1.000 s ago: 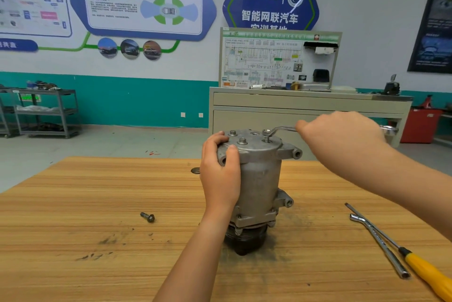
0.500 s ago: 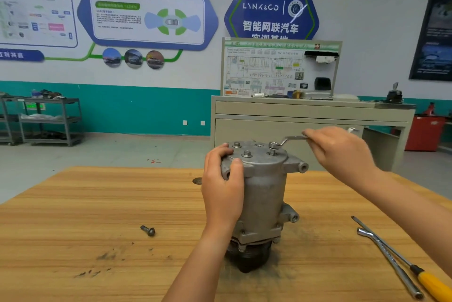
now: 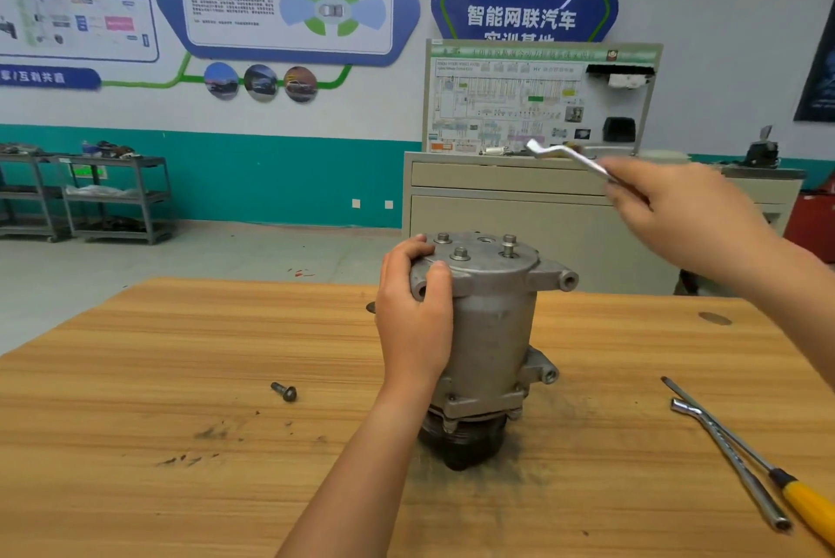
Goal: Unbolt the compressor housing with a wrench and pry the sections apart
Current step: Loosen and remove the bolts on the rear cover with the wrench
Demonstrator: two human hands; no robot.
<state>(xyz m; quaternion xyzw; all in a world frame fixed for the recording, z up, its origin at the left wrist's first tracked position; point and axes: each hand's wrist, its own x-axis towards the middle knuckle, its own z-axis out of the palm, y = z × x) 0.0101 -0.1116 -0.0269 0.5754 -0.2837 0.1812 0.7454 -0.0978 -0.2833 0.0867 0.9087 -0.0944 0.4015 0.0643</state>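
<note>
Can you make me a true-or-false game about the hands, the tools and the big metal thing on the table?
1. The left hand holds the compressor near its top. True.
2. The wrench sits on a bolt. False: the right hand holds it up in the air, clear of the compressor.
3. A loose bolt lies on the table, left of the compressor. True.
4. The screwdriver has a red handle. False: its handle is yellow.
5. The compressor lies on its side. False: it stands upright.
</note>
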